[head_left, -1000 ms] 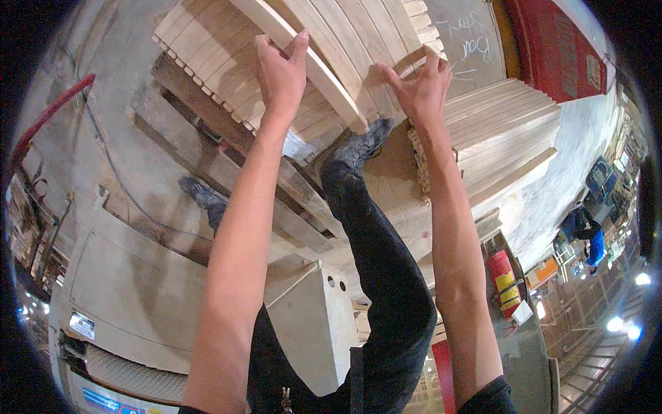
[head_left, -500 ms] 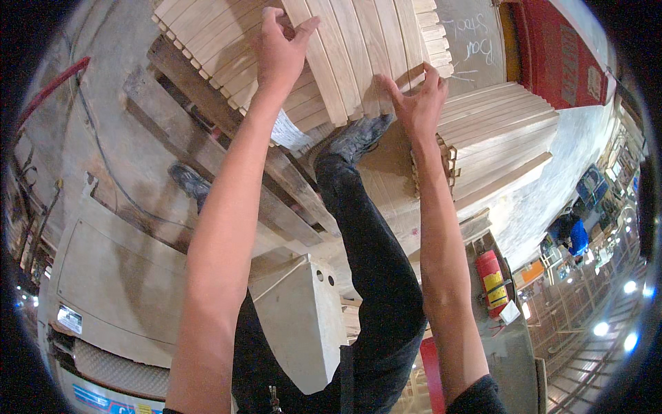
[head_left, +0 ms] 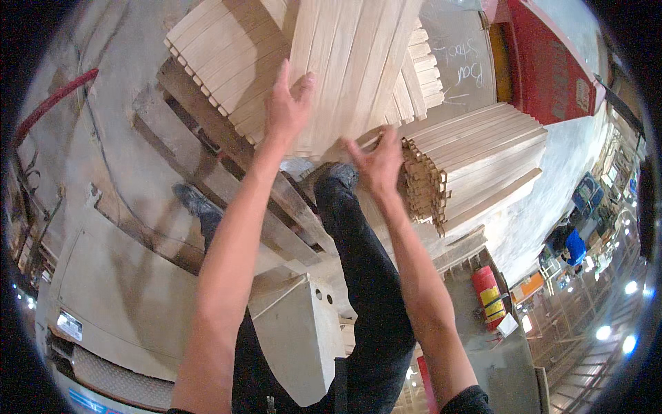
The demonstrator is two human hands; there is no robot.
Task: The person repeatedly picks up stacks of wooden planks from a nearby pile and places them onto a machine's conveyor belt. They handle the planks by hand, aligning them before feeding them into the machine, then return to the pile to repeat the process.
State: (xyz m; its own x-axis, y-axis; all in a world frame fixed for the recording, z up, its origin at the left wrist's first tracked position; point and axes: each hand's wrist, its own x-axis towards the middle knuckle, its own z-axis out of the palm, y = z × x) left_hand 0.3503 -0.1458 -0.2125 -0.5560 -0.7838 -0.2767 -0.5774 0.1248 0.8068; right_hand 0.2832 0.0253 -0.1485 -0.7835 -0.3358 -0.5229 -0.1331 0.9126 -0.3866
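A flat layer of pale wooden slats point(head_left: 352, 62) lies tilted on top of a larger slat stack point(head_left: 227, 55). My left hand point(head_left: 286, 110) presses flat against the near end of that layer, fingers spread. My right hand point(head_left: 378, 162) hovers with its fingers apart just below the layer's near edge, beside a second slat stack point(head_left: 476, 165); I cannot tell whether it touches wood. My right shoe point(head_left: 338, 176) stands on the wooden pallet point(head_left: 221, 172) under the stacks.
A grey metal box point(head_left: 296, 338) sits by my legs. A red fire extinguisher point(head_left: 489, 293) stands on the floor at right, with a person in blue point(head_left: 569, 245) beyond. A big red container point(head_left: 552, 62) is behind the stacks, and a red hose point(head_left: 55, 100) runs at left.
Both hands have come down and nearer together. The left moved from gripping a slat end to lying flat on the layer; the right has let go and dropped lower.
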